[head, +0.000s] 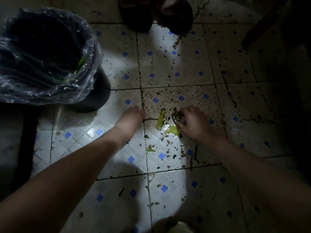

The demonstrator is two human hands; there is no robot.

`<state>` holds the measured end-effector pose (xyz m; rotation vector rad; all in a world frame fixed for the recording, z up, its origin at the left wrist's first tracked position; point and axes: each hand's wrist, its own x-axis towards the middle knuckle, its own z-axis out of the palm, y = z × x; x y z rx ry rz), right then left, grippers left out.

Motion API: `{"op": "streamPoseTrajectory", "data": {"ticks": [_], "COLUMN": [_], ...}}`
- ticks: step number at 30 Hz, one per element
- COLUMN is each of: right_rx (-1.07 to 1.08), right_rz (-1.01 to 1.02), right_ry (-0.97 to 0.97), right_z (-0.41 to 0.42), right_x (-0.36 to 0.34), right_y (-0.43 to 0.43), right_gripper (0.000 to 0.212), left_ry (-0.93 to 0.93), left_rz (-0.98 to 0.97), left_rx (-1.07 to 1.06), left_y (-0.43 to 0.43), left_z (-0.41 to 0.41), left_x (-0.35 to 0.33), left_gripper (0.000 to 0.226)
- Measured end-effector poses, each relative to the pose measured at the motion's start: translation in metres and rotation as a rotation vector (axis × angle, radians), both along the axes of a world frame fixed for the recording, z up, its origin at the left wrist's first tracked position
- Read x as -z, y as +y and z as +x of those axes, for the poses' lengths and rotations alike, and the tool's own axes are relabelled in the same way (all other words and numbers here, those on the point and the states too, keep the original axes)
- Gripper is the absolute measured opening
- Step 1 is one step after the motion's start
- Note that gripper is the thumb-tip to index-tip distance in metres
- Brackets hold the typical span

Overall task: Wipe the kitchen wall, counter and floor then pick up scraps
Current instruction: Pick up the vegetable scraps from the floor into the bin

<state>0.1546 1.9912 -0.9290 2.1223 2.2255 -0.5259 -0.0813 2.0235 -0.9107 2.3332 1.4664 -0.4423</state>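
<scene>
My right hand (pixel 193 122) is curled down over a clump of the scraps (pixel 161 118), fingers hooked round a dark bent stem and limp yellow-green leaf pieces. My left hand (pixel 130 120) lies apart from it, nearer the bin (pixel 96 100), fingers straight and together with their tips at the end of a thin stem (pixel 149 119). Between my hands lie the torn leaves. More dark crumbs and small green bits speckle the floor (pixel 117 148) on the side away from the bin. The floor is glossy white tile with blue diamonds and grimy grout. The bin is round and dark, lined with a crinkled clear bag (pixel 91 52). Dark slippers (pixel 138 19) sit beyond the scraps.
</scene>
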Motion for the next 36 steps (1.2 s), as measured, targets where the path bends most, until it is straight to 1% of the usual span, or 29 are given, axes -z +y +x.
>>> {"op": "streamPoseTrajectory", "data": {"ticks": [3,7,10,14,17,21,23,26,29,30,34,36], "right_rx": [-0.004,-0.034,-0.030,-0.037,-0.011,0.039,0.103,0.156,0.130,0.115,0.072,0.007], "right_rz": [-0.046,-0.087,-0.101,-0.132,-0.154,-0.133,-0.159,-0.156,-0.165,-0.170,-0.158,-0.173], "right_ry": [0.063,0.120,0.090,0.059,0.088,0.185,0.201,0.265,0.279,0.268,0.233,0.215], "right_z": [-0.008,-0.023,-0.037,-0.047,-0.049,-0.060,-0.068,-0.082,-0.092,-0.095,-0.110,-0.117], "right_x": [0.000,0.003,0.006,0.002,-0.003,-0.010,-0.010,-0.009,-0.009,-0.009,-0.007,-0.007], "right_y": [-0.007,-0.011,-0.012,-0.010,-0.007,-0.007,-0.005,0.000,0.003,0.004,0.003,0.001], "right_gripper": [0.037,0.029,0.022,0.026,0.029,0.028,0.027,0.027,0.042,0.043,0.029,0.030], "left_ry": [-0.077,-0.095,-0.123,-0.152,-0.144,-0.187,-0.194,-0.186,-0.229,-0.242,-0.223,-0.228], "left_rz": [-0.044,-0.026,-0.008,0.064,0.084,0.062,0.055,0.036,0.019,0.026,0.036,0.021], "left_rx": [-0.050,-0.017,-0.039,-0.096,-0.115,-0.167,-0.223,-0.226,-0.275,-0.286,-0.267,-0.249], "left_y": [-0.001,-0.003,-0.004,-0.015,-0.026,-0.043,-0.052,-0.057,-0.051,-0.048,-0.044,-0.040], "left_z": [0.001,-0.005,-0.016,-0.041,-0.059,-0.083,-0.094,-0.104,-0.112,-0.112,-0.108,-0.106], "left_x": [-0.003,-0.010,-0.019,-0.029,-0.037,-0.052,-0.059,-0.060,-0.056,-0.055,-0.047,-0.038], "left_gripper": [0.043,0.041,0.038,0.028,0.030,0.028,0.033,0.041,0.034,0.032,0.041,0.042]}}
